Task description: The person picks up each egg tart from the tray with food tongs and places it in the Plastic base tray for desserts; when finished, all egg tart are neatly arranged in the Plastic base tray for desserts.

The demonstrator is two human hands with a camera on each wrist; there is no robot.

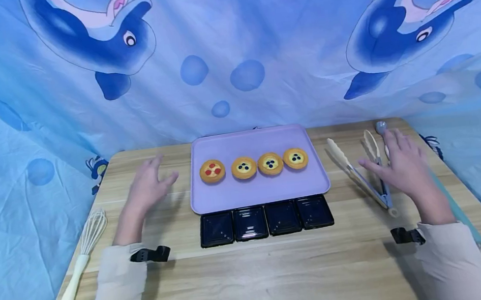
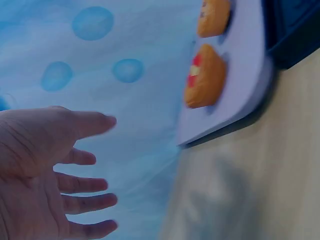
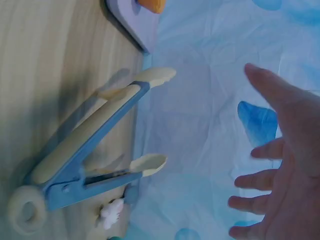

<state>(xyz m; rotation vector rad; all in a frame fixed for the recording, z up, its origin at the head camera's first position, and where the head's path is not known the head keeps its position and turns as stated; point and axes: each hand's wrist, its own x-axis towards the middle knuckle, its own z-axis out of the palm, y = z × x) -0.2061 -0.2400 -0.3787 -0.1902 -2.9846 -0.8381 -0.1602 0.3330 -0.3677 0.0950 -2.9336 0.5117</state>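
Occupying the centre of the wooden table [image 1: 259, 279] is a lilac tray [image 1: 254, 192], which bears four round tarts in one row. The tart at the left end carries red pieces on its filling (designate it the red-topped tart [image 1: 212, 171]). The remaining three, the dark-dotted tarts [image 1: 271, 164], sit close together to its right, each with small dark dots on pale filling. Along the tray's near edge, four square black containers [image 1: 250, 223] stand side by side, their glossy inner floors visible from above.

Left hand [image 1: 148, 184]: raised above the table, left of the tray; fingers extended and spread, thumb apart, grasp released. The tray's left edge is the nearest container wall, not in contact.

Right hand [image 1: 404, 165]: raised at the right side, fingers extended and thumb apart, likewise released. Beneath and beside it lie the tongs [image 3: 92, 135], arms splayed, tips directed toward the blue cloth [image 1: 299, 39], ring end toward the near side. The tongs rest between the right hand and the tray, well apart from the tarts.

A whisk [image 1: 83, 250] lies at the table's left side, wires toward the cloth. Each wrist bears a black strap-mounted device.
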